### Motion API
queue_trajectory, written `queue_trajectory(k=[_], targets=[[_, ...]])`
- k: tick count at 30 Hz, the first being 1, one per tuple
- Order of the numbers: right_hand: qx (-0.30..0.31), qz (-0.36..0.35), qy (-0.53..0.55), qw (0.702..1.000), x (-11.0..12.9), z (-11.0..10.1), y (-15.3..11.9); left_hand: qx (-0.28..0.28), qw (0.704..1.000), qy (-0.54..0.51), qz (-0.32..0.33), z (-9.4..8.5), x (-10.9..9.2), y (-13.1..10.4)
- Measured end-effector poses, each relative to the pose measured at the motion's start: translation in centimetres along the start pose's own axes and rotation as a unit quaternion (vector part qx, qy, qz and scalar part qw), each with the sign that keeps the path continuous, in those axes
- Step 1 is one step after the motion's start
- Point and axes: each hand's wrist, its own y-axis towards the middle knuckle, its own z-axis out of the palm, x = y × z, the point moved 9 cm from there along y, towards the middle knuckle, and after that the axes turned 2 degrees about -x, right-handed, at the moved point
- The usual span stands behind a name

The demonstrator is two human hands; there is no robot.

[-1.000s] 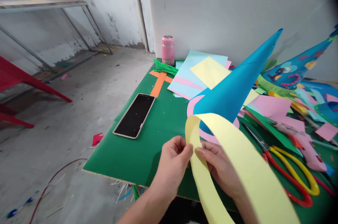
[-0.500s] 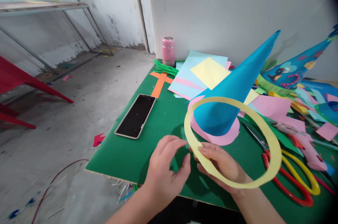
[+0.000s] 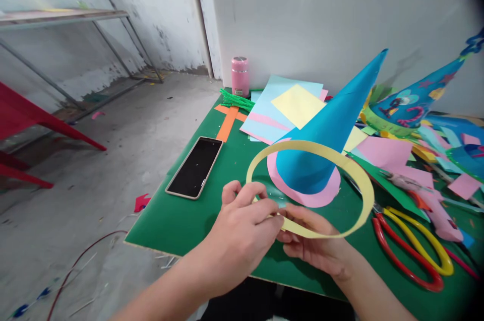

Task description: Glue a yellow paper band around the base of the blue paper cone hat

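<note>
I hold a pale yellow paper ring (image 3: 351, 172) almost flat above the green table (image 3: 212, 210). My left hand (image 3: 242, 233) pinches its near edge from the left, and my right hand (image 3: 321, 245) grips the same edge from below. Behind the ring a blue paper cone (image 3: 328, 134) lies tilted on a pink paper disc (image 3: 302, 195).
A black phone (image 3: 194, 166) lies left of my hands. Red and yellow scissors (image 3: 416, 245) lie at the right. Coloured paper sheets (image 3: 287, 104), a pink bottle (image 3: 240, 75), green pipe cleaners (image 3: 236, 99) and a decorated cone (image 3: 416, 99) sit further back. The floor drops away at left.
The yellow strip, upright a second ago, has tipped down into a flat ring. My left hand let go of it, then took hold of its near edge again.
</note>
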Motion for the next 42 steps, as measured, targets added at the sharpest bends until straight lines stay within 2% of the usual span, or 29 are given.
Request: queue_trajectory(k=[2,4,6,7,8,10,11,13,14,16,17,20,22,23,25,27,28,30,32,35,37,39,42], targets=[[-0.044,-0.023,-0.018,0.999,0.4,-1.5,-0.6,-0.009,1.000,0.007,-0.012,-0.4,0.1,0.0],[-0.094,-0.067,-0.082,0.990,1.1,-3.3,-1.9,0.022,0.999,0.014,-0.033,-0.1,0.4,0.0],[-0.146,-0.132,-0.204,0.959,2.1,-4.7,-4.0,0.066,0.996,0.017,-0.055,0.5,0.8,0.0],[-0.183,-0.184,-0.283,0.923,3.0,-5.0,-5.4,0.085,0.994,0.017,-0.064,0.8,0.9,0.0],[-0.222,-0.253,-0.362,0.869,4.3,-4.9,-7.0,0.097,0.992,0.018,-0.073,1.1,1.1,0.0],[-0.263,-0.408,-0.492,0.722,6.6,-2.5,-10.2,0.121,0.989,0.018,-0.085,1.9,1.2,-0.1],[-0.242,-0.468,-0.548,0.650,7.0,-0.5,-11.1,0.136,0.986,0.018,-0.091,2.4,1.2,-0.2],[-0.176,-0.506,-0.664,0.521,6.8,3.0,-10.9,0.164,0.981,0.014,-0.101,3.5,1.1,-0.6],[-0.159,-0.498,-0.706,0.479,6.8,4.1,-10.1,0.176,0.978,0.010,-0.107,4.0,1.1,-0.7],[-0.134,-0.461,-0.753,0.449,7.1,5.0,-8.1,0.195,0.974,-0.002,-0.118,4.6,1.1,-1.0],[-0.115,-0.443,-0.766,0.452,7.1,5.3,-7.2,0.201,0.972,-0.007,-0.123,4.9,1.2,-1.1],[-0.049,-0.404,-0.773,0.486,6.9,5.5,-5.2,0.219,0.967,-0.015,-0.130,5.0,1.6,-1.1],[-0.020,-0.394,-0.763,0.513,6.8,5.5,-4.6,0.193,0.973,-0.001,-0.129,4.1,1.9,-0.8],[-0.017,-0.393,-0.752,0.528,7.0,5.4,-4.5,0.152,0.980,0.019,-0.130,3.1,2.1,-0.5],[-0.035,-0.402,-0.719,0.566,7.6,5.1,-4.4,0.016,0.988,0.068,-0.139,-0.1,2.2,-0.3],[-0.067,-0.410,-0.670,0.615,8.3,4.8,-4.3,-0.122,0.976,0.079,-0.161,-2.9,2.1,-1.1],[-0.082,-0.411,-0.643,0.641,8.6,4.6,-4.2,-0.163,0.969,0.055,-0.177,-3.6,2.1,-1.7],[-0.108,-0.406,-0.594,0.686,8.8,4.3,-4.0,-0.179,0.953,-0.039,-0.239,-3.1,3.0,-2.9],[-0.135,-0.400,-0.556,0.716,8.9,4.0,-3.8,-0.153,0.914,-0.155,-0.341,-1.2,4.5,-4.2],[-0.159,-0.399,-0.518,0.739,8.7,3.8,-3.6,-0.142,0.811,-0.323,-0.467,1.9,5.7,-5.5],[-0.159,-0.401,-0.505,0.748,8.5,3.8,-3.5,-0.157,0.742,-0.423,-0.496,3.1,5.7,-5.4],[-0.153,-0.402,-0.496,0.754,8.3,3.9,-3.4,-0.174,0.684,-0.505,-0.497,3.8,5.3,-4.7],[-0.145,-0.407,-0.487,0.759,8.2,4.1,-3.5,-0.173,0.627,-0.582,-0.489,4.4,4.9,-4.0]])
